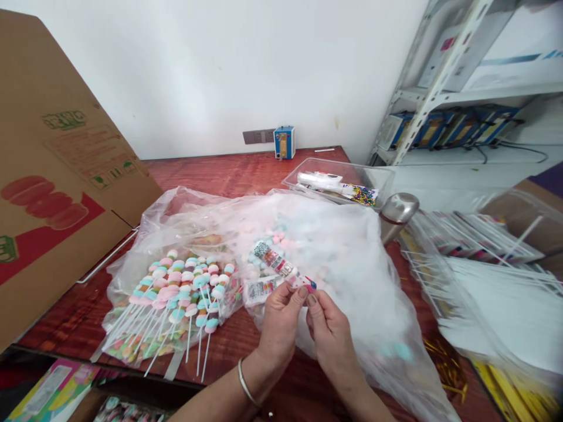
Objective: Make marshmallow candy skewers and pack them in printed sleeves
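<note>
Table (189, 170): reddish-brown wood, set against a white wall (246, 70).
Left hand (281, 322): thumb and forefinger pinching the near end of the wrapper; bangle (244, 378) on the wrist.
Right hand (329, 328): thumb and forefinger pinching that same end, the two thumb tips close together.
Wrapper (278, 262): printed, slanting up and left from the fingertips, over the big bag.
Big bag (360, 246): cloudy plastic, pink and blue sweets showing through.
Packet (261, 290): just left of the hands.
Skewers (173, 290): pink, blue and white sweets on white sticks, heaped left of the hands.
Tray (365, 176): clear, behind the big bag, holding printed packs.
Flask (398, 208): metal, beside the tray.
Box (65, 152): cardboard, far left.
</note>
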Action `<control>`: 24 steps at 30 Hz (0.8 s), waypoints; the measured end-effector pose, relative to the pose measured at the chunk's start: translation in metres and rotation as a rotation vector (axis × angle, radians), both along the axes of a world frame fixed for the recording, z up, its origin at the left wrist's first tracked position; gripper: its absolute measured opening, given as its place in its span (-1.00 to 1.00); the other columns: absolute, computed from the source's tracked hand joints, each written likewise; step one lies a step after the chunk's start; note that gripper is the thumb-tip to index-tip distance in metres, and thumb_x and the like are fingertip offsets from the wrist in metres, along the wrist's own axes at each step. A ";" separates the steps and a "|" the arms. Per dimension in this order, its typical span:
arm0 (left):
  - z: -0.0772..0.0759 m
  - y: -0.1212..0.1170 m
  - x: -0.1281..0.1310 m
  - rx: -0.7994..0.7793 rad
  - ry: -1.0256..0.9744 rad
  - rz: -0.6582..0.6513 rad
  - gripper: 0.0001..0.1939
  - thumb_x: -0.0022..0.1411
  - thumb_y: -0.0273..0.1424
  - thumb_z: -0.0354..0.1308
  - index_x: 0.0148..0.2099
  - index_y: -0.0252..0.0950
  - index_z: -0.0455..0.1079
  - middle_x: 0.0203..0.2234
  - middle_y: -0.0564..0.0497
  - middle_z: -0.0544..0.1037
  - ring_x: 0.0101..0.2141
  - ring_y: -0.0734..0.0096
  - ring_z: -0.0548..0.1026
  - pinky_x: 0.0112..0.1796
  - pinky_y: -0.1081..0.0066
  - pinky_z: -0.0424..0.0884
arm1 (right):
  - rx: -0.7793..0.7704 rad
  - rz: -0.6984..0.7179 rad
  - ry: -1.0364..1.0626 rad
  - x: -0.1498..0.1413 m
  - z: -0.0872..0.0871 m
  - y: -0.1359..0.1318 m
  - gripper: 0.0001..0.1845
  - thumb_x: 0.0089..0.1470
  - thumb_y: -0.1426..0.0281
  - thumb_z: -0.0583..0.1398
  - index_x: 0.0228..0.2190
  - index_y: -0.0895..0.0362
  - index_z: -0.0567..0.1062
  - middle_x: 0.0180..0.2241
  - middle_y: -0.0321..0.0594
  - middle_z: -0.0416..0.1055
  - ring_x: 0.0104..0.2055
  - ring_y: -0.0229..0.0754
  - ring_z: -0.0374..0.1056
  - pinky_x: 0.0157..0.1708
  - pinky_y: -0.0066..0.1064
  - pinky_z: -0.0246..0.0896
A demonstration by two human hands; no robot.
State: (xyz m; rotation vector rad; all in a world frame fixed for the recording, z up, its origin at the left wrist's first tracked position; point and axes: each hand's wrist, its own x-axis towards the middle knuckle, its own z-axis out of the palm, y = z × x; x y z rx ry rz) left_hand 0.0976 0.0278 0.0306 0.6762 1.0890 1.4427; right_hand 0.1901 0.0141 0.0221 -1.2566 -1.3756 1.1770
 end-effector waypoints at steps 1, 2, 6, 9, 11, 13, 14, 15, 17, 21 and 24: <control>-0.002 -0.003 0.000 0.004 0.033 0.008 -0.81 0.11 -0.27 0.31 -0.35 -0.31 0.50 -0.47 0.04 0.52 -0.38 0.44 0.43 -0.25 0.46 0.33 | -0.028 -0.001 0.028 -0.001 0.000 -0.001 -0.63 0.29 0.14 -0.01 -0.48 0.06 0.25 -0.60 -0.46 0.11 -0.59 -0.32 0.02 -0.62 -0.51 -0.05; -0.004 -0.006 0.000 0.002 0.054 0.012 -0.80 0.11 -0.26 0.31 -0.35 -0.30 0.50 -0.47 0.04 0.53 -0.38 0.44 0.42 -0.26 0.47 0.33 | -0.050 0.000 0.045 -0.001 0.001 -0.002 -0.64 0.29 0.13 -0.01 -0.47 0.06 0.26 -0.60 -0.46 0.13 -0.60 -0.32 0.02 -0.63 -0.52 -0.04; -0.006 -0.011 -0.005 0.001 0.117 -0.029 -0.77 0.12 -0.22 0.30 -0.37 -0.29 0.47 -0.50 0.07 0.49 -0.44 0.46 0.36 -0.35 0.49 0.28 | -0.044 -0.051 0.048 -0.005 0.003 -0.008 -0.71 0.26 0.12 0.05 -0.23 0.09 0.34 -0.56 -0.44 0.27 -0.56 -0.29 0.17 -0.56 -0.51 0.11; 0.000 -0.016 -0.008 0.067 0.293 -0.076 -0.77 0.15 -0.22 0.27 -0.40 -0.29 0.45 -0.52 0.08 0.43 -0.43 0.44 0.32 -0.37 0.49 0.24 | 0.046 -0.189 0.022 -0.006 0.001 -0.011 -0.70 0.26 0.14 0.05 -0.17 0.10 0.36 -0.41 -0.32 0.41 -0.40 -0.24 0.31 -0.37 -0.46 0.23; 0.008 -0.022 -0.010 0.112 0.411 -0.088 -0.72 0.20 -0.23 0.22 -0.46 -0.29 0.43 -0.53 0.07 0.40 -0.43 0.44 0.30 -0.37 0.48 0.23 | 0.094 -0.248 -0.008 -0.004 -0.002 -0.014 -0.71 0.28 0.16 0.02 -0.26 0.10 0.39 -0.38 -0.29 0.42 -0.36 -0.23 0.32 -0.35 -0.45 0.22; 0.015 -0.027 -0.014 0.117 0.467 -0.113 -0.68 0.26 -0.21 0.14 -0.47 -0.30 0.43 -0.52 0.05 0.41 -0.43 0.43 0.30 -0.37 0.47 0.24 | 0.092 -0.253 -0.001 0.000 -0.006 -0.019 -0.69 0.29 0.17 0.01 -0.36 0.09 0.37 -0.44 -0.33 0.37 -0.42 -0.25 0.27 -0.43 -0.48 0.16; 0.018 -0.029 -0.017 0.102 0.468 -0.132 -0.68 0.26 -0.21 0.13 -0.45 -0.30 0.45 -0.52 0.05 0.42 -0.44 0.43 0.31 -0.38 0.47 0.24 | 0.077 -0.245 0.022 0.002 -0.007 -0.022 -0.69 0.29 0.16 0.01 -0.38 0.08 0.35 -0.49 -0.36 0.33 -0.47 -0.27 0.23 -0.48 -0.49 0.12; 0.020 -0.031 -0.019 0.077 0.453 -0.149 -0.70 0.25 -0.20 0.16 -0.42 -0.30 0.47 -0.51 0.04 0.44 -0.44 0.43 0.33 -0.39 0.47 0.25 | 0.064 -0.239 0.052 0.004 -0.008 -0.025 -0.69 0.29 0.16 0.01 -0.39 0.08 0.34 -0.53 -0.39 0.28 -0.51 -0.29 0.18 -0.53 -0.49 0.07; 0.020 -0.032 -0.022 0.015 0.371 -0.170 -0.77 0.15 -0.22 0.27 -0.39 -0.30 0.50 -0.52 0.05 0.48 -0.46 0.44 0.35 -0.39 0.48 0.26 | 0.041 -0.221 0.114 0.005 -0.008 -0.033 -0.69 0.28 0.14 0.03 -0.40 0.08 0.34 -0.58 -0.43 0.17 -0.56 -0.31 0.08 -0.58 -0.50 -0.01; 0.012 -0.032 -0.018 -0.067 0.038 -0.139 -0.75 -0.06 -0.26 0.42 -0.53 -0.32 0.48 -0.55 0.02 0.52 -0.45 0.42 0.42 -0.32 0.45 0.34 | -0.169 -0.061 0.504 0.002 -0.003 -0.044 -0.67 0.20 0.12 0.13 -0.46 0.07 0.28 -0.66 -0.54 -0.03 -0.67 -0.38 -0.14 -0.68 -0.52 -0.15; 0.006 -0.033 -0.014 -0.098 -0.164 -0.246 -0.78 -0.04 -0.25 0.41 -0.44 -0.30 0.56 -0.37 -0.09 0.61 -0.29 0.28 0.51 -0.18 0.34 0.40 | -0.470 0.175 0.907 0.002 0.002 -0.044 -0.67 0.12 0.13 0.22 -0.46 0.06 0.25 -0.72 -0.63 -0.12 -0.73 -0.45 -0.34 -0.76 -0.58 -0.25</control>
